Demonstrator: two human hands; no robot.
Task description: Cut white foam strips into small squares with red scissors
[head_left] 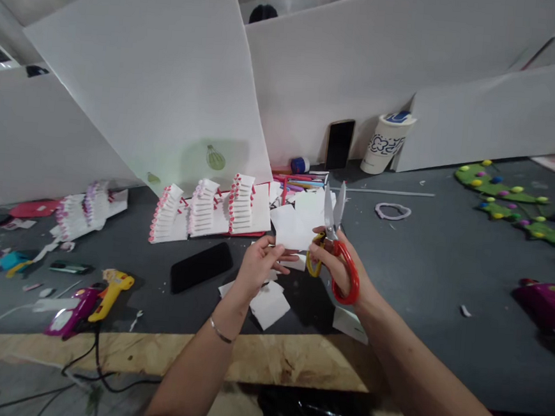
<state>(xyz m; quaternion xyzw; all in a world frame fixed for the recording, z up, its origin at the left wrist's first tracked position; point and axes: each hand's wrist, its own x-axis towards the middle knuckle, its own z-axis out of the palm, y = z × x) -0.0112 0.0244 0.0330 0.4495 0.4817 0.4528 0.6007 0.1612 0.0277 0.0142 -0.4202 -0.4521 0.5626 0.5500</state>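
My left hand [258, 264] pinches the lower edge of a small white sheet of paper [294, 227] between thumb and fingers. In my right hand [338, 264] is a pair of scissors [346, 271] with a red handle, the blades parted and pointing away from me. A yellow loop [313, 262] shows by the right fingers; I cannot tell whether it belongs to the same scissors. My right fingertips are at the sheet's right edge. Below the hands lie loose white paper pieces [270, 303], partly behind my left wrist.
Left of the hands are a black phone [202, 267], rows of red-tipped white paper pieces [242, 205], and a yellow glue gun [112, 291] with cords. Behind stand an upright phone [339, 144] and a paper cup [385, 145]. A purple glue gun [546, 306] lies right.
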